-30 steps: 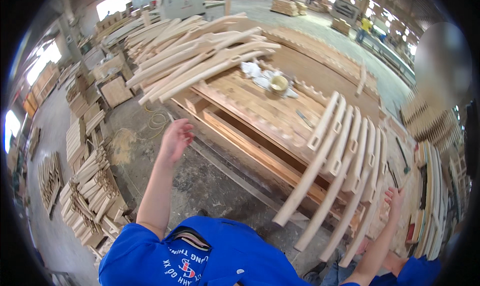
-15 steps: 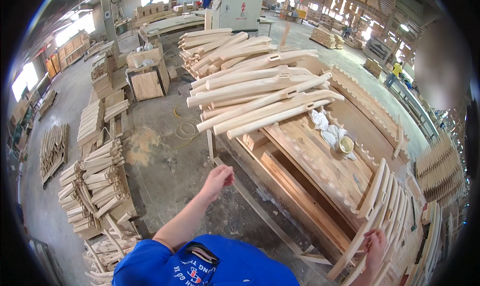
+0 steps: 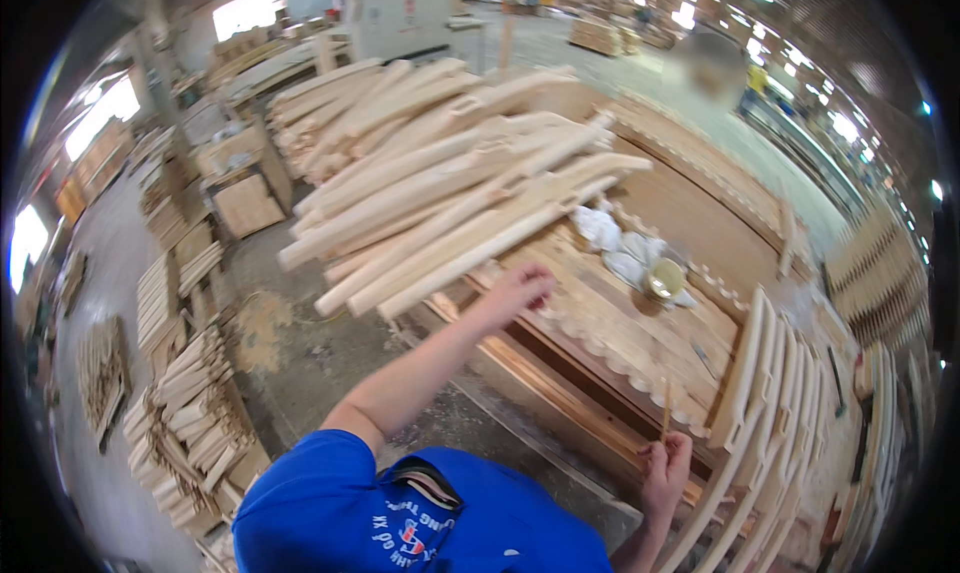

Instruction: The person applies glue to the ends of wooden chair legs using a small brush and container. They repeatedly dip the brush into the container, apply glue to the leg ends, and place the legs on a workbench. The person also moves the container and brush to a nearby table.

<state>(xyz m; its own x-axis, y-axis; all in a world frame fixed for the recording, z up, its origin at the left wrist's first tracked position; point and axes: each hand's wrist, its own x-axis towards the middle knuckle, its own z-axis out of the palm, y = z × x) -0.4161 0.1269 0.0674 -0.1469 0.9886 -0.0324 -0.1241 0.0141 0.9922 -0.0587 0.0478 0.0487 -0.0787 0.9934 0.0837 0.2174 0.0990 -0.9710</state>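
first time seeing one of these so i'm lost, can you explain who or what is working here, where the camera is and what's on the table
There is no machine doing the handling, just a person in a blue shirt using bare hands. The camera is worn on their head and looks down; its wide lens bends straight edges. On the wooden table are a pile of curved wooden pieces, a row of similar pieces, a crumpled white cloth and a small bowl. The right hand holds a thin stick. The left hand is near the pile, seemingly empty.
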